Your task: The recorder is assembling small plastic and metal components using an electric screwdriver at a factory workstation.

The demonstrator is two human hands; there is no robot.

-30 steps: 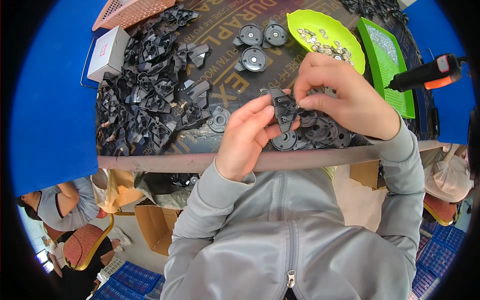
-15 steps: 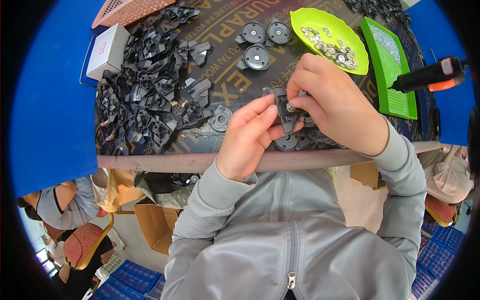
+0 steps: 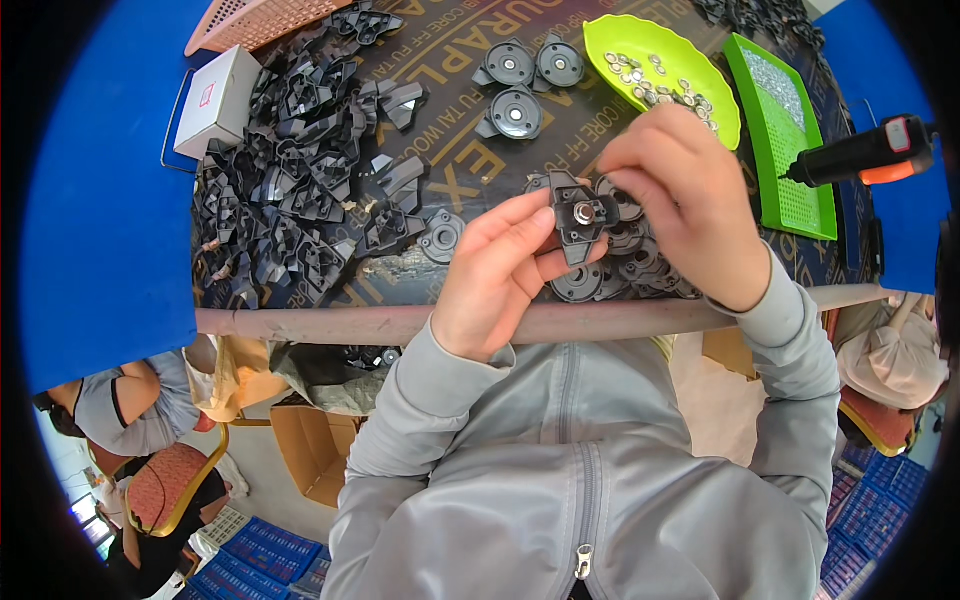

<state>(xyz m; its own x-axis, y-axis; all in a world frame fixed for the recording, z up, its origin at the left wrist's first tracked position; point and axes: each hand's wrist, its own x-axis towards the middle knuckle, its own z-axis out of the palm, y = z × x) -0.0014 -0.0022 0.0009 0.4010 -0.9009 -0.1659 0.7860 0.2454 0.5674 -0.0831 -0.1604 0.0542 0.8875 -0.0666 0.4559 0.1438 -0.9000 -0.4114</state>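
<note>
My left hand (image 3: 500,260) pinches a dark grey plastic bracket (image 3: 577,240) between thumb and fingers, just above the table's near edge. At the bracket's centre stands a shiny round metal piece (image 3: 584,212). My right hand (image 3: 690,190) is just to the right of the bracket, apart from the metal piece, its fingers curled in; whether anything is inside them is hidden. Below both hands lie several round grey plastic covers (image 3: 640,265). Beyond my right hand, a lime-green leaf-shaped bowl (image 3: 722,85) holds many small round metal pieces (image 3: 640,75).
Angular black plastic parts (image 3: 300,160) pile up on the left, beside a white box (image 3: 215,105) and a pink basket (image 3: 245,25). Three round assemblies (image 3: 515,112) lie at the back. On the right are a green tray (image 3: 800,210) and a black-and-orange power screwdriver (image 3: 860,155).
My right hand has drawn back from the bracket, up and to the right, uncovering the metal piece at its centre. My left hand holds the bracket in nearly the same place.
</note>
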